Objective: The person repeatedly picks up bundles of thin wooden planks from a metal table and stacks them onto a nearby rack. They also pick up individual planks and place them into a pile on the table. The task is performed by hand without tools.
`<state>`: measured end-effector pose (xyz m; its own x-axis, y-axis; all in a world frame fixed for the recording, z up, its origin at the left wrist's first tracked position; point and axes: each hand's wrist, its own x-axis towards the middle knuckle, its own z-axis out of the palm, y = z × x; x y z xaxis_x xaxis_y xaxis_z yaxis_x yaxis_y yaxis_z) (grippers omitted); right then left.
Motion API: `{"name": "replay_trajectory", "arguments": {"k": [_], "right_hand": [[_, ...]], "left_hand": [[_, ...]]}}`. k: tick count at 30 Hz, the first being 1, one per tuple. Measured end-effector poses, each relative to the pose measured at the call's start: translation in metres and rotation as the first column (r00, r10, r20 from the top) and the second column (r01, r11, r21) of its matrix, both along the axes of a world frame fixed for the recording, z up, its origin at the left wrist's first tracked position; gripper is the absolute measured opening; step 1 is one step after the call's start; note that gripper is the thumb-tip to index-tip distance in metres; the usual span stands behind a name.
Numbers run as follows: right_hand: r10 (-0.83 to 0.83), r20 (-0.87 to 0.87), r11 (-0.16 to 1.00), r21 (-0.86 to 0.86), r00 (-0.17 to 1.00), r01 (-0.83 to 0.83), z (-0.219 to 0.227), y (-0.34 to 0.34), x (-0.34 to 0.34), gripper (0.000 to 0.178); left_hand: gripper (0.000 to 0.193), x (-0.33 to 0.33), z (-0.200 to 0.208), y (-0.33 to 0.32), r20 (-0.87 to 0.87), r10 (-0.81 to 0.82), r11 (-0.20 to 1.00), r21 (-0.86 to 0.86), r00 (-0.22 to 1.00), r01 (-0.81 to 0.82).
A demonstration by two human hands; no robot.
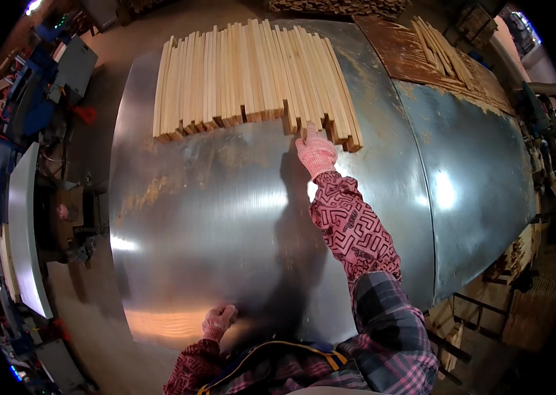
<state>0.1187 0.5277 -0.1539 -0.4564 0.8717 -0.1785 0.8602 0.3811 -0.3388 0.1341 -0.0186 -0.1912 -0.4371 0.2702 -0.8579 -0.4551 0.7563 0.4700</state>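
Observation:
A row of pale wooden strips (pixel 245 72) lies side by side on the metal tabletop (pixel 212 217), their near ends uneven. My right hand (pixel 317 149), in a pink glove, reaches far forward to the near ends right of the row's middle. Its fingers stretch toward the strips and seem to touch their ends; no strip is gripped as far as I can see. Close to my body, my left hand (pixel 219 321), gloved too, rests at the table's near edge with curled fingers. Nothing shows in it.
On the right a second metal sheet (pixel 469 184) meets the tabletop along a seam. Behind it, a brown board (pixel 396 49) carries a loose pile of thin wood pieces (pixel 446 56). Machinery with a grey panel (pixel 74 69) stands at the left, and stacked wood (pixel 340 6) lies beyond the table.

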Motion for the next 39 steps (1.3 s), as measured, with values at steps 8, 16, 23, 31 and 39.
{"name": "replay_trajectory", "arguments": {"k": [8, 16, 23, 31, 39], "right_hand": [[0.088, 0.190, 0.994, 0.051, 0.978, -0.099, -0.002, 0.028, -0.037, 0.062], [0.017, -0.538, 0.996, -0.067, 0.842, -0.063, 0.098, -0.018, 0.053, 0.055], [0.129, -0.301, 0.976, -0.130, 0.945, -0.174, 0.036, -0.163, 0.183, 0.037], [-0.344, -0.501, 0.918, -0.358, 0.794, 0.171, 0.025, -0.114, 0.220, 0.038], [-0.232, -0.031, 0.969, 0.077, 0.972, 0.233, 0.031, 0.041, 0.086, 0.100]], "left_hand": [[0.031, -0.058, 0.034, 0.097, 0.169, -0.198, 0.980, 0.024, 0.965, 0.197], [0.037, -0.078, 0.047, 0.253, -0.009, -0.110, 0.918, 0.382, 0.994, 0.106], [0.088, -0.004, 0.059, 0.378, 0.050, -0.363, 0.792, 0.543, 0.930, 0.280], [0.052, 0.007, 0.039, 0.255, -0.098, -0.380, 0.767, 0.522, 0.920, 0.373], [0.046, -0.053, 0.051, 0.128, 0.191, 0.044, 0.827, 0.544, 0.981, -0.143]]}}
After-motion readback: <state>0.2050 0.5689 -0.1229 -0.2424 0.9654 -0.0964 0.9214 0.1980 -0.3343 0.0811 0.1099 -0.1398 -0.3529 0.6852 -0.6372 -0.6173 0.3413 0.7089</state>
